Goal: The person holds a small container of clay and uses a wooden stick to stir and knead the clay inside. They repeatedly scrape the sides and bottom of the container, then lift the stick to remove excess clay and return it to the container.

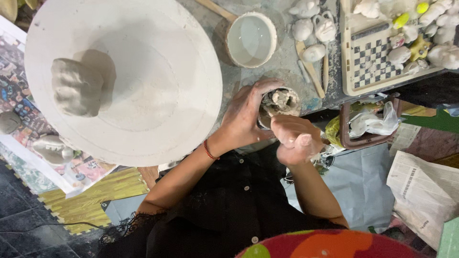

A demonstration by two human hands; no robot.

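My left hand (pixel 246 114) wraps around a small round container (pixel 279 102) holding grey clay scraps, at the near edge of the grey work table. My right hand (pixel 296 138) is closed just below the container's rim, clay smeared on its fingers, touching the container's near side. A red thread bracelet (pixel 209 150) sits on my left wrist. A lump of grey clay (pixel 76 86) stands on a large white round board (pixel 158 86) to the left.
A white bowl of cloudy water (pixel 251 38) stands behind the container. Small clay figures (pixel 313 26) and wooden tools (pixel 308 64) lie at the back. A checkered board (pixel 370 55) holds more figures. A brown tray of crumpled plastic (pixel 368 124) and newspapers (pixel 423 186) lie right.
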